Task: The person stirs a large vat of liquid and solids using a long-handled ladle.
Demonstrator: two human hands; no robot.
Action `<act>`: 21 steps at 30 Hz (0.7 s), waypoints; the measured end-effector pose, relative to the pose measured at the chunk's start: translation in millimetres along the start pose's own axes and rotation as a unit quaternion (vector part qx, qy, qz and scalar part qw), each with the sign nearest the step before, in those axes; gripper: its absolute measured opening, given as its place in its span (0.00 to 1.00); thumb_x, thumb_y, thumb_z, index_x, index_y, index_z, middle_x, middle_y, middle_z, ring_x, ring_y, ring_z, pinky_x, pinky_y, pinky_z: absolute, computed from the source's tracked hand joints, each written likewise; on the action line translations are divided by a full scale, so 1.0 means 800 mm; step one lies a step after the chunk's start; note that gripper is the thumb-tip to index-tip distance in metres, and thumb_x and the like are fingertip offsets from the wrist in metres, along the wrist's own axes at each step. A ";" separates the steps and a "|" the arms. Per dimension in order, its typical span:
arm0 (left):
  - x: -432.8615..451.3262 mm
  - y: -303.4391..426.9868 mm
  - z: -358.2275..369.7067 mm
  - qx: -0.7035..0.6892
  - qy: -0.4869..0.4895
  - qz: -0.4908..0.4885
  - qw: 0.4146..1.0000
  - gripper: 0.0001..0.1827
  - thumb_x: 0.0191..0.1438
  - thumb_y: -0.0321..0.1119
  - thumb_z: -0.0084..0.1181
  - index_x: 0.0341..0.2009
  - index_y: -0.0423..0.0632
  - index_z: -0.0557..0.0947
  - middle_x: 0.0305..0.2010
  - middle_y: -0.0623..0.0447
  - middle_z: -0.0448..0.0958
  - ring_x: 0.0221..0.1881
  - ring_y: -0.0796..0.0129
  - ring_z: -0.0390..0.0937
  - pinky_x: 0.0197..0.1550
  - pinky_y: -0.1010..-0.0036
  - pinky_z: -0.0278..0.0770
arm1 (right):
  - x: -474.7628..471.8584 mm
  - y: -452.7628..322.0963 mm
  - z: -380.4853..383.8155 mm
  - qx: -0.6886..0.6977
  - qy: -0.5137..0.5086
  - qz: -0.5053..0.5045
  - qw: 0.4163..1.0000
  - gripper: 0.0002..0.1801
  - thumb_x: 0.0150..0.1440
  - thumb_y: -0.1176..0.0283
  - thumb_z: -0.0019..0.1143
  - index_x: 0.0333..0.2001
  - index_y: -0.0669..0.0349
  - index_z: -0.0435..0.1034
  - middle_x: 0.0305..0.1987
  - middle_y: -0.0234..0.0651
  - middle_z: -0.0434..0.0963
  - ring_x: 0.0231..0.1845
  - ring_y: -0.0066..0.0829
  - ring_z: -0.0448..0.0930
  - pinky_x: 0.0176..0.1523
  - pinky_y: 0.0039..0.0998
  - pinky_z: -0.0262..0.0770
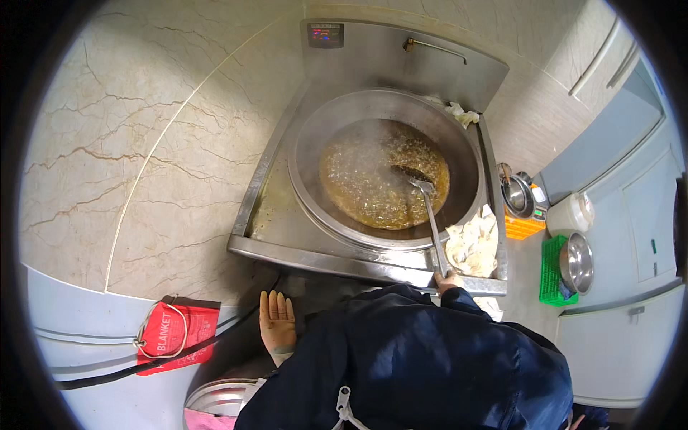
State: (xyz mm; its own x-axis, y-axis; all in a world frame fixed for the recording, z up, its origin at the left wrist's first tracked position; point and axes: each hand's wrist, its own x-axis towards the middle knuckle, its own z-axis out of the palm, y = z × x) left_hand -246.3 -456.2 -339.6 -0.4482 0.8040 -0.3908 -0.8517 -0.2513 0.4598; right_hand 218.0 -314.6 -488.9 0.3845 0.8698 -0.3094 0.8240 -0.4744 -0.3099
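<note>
A large round metal wok is set in a stainless steel cooking station and holds bubbling, steaming golden-brown liquid. A long-handled metal spatula leans over the wok's near right rim, its dark-coated blade in the liquid. My right hand is closed round the lower end of its handle at the station's front edge. My left hand is held out left of my body, palm up, fingers extended, with nothing in it. A crumpled pale cloth lies right of the spatula handle.
A faucet and a control panel are on the steel backsplash. At right are a scale with metal bowls, an orange crate, a green crate and a steel basin. A red fire blanket pouch hangs at left near a black hose.
</note>
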 end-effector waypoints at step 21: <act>-0.001 0.000 0.000 -0.019 -0.002 0.007 1.000 0.23 0.64 0.40 0.36 0.63 0.54 0.62 0.62 0.51 0.62 0.61 0.63 0.62 0.64 0.66 0.59 | -0.023 -0.043 -0.035 0.012 -0.039 0.032 0.999 0.31 0.48 0.46 0.51 0.38 0.68 0.73 0.39 0.55 0.77 0.45 0.49 0.76 0.51 0.39 0.70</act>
State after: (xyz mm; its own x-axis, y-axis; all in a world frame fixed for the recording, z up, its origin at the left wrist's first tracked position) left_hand -246.1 -456.8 -339.7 -0.4596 0.8026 -0.3802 -0.8546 -0.2833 0.4351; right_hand 194.3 -310.7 -447.1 0.4013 0.8251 -0.3976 0.7886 -0.5321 -0.3082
